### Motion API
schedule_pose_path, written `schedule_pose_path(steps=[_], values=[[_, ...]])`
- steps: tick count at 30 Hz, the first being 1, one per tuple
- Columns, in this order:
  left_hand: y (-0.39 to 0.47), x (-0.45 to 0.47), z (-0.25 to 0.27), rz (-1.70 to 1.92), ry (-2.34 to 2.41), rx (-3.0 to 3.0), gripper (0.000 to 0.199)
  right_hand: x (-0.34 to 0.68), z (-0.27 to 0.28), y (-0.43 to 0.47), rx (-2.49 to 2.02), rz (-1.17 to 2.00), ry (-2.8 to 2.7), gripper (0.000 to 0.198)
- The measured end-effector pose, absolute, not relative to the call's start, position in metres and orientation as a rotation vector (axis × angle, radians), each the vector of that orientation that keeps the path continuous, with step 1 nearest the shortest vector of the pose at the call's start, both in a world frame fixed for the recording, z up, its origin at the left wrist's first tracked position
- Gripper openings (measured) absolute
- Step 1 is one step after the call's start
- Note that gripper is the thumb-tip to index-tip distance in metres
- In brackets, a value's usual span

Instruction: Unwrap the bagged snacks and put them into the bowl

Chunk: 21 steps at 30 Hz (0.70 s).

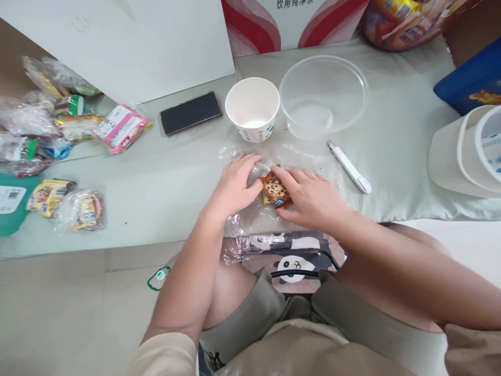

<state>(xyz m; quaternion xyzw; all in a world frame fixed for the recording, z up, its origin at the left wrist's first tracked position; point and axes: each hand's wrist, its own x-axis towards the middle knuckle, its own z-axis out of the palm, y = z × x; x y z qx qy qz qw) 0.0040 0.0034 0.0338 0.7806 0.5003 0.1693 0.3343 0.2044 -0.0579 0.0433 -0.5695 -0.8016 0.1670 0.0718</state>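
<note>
A small snack packet with a chocolate-chip cookie printed on it lies on a crinkled sheet of clear plastic wrap. My right hand grips the packet from the right, index finger at its top and thumb at its lower edge. At the packet's left side, my left hand rests on the wrap with fingers stretched and thumb apart, the thumb tip at the packet's edge. A bit of yellow wrapper shows under the packet's lower left. Behind the hands stands a white paper bowl.
A clear plastic bowl, a white utility knife and a black phone lie around the hands. Wrapped snacks crowd the left. White buckets stand at right. A panda-print bag is below the table edge.
</note>
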Motion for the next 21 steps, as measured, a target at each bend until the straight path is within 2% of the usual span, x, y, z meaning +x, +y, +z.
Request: schedule_pose_path(steps=[5,14,18,21], values=[[0.005,0.001,0.038,0.183,1.399,1.982,0.06,0.204,0.039,-0.064,-1.644,0.4,-2.468,0.075],[0.003,-0.001,0.039,0.14,1.389,2.016,0.059,0.218,0.042,-0.071,-1.338,-0.115,-2.464,0.05],[0.004,-0.002,0.037,0.14,1.379,2.019,0.06,0.222,0.045,-0.07,-1.192,-0.178,-2.461,0.045],[0.005,-0.001,0.035,0.15,1.39,2.009,0.061,0.221,0.041,-0.072,-1.08,-0.096,-2.534,0.045]])
